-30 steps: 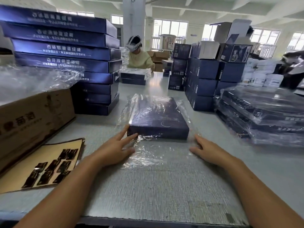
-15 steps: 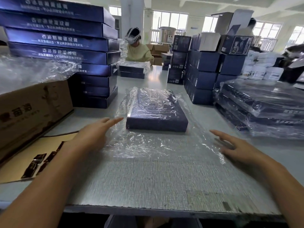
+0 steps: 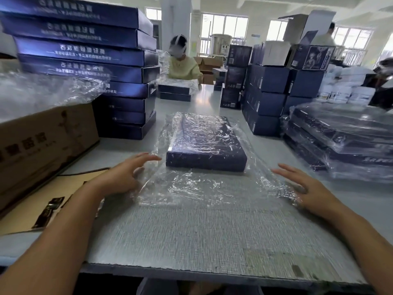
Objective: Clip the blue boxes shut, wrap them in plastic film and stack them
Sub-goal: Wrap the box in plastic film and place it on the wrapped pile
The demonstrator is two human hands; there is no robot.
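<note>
Wrapping step: flat dark-blue cardboard box [image 3: 206, 143], mid-table on grey woven mat [image 3: 202, 235], lies under crinkled clear plastic film [image 3: 202, 188], left hand [image 3: 121, 177] and right hand [image 3: 306, 188] resting spread-fingered on its side edges, gripping nothing; next move likely calls for tucking the loose near flap snug.

One flat dark-blue cardboard box [image 3: 206, 143] is counted, with one sheet of clear plastic film [image 3: 202, 188]. Two hands are seen: the left hand [image 3: 121, 177] and the right hand [image 3: 304, 188]. One pile of eight flat blue boxes [image 3: 85, 56] and one brown cardboard carton [image 3: 42, 141] are counted.
</note>
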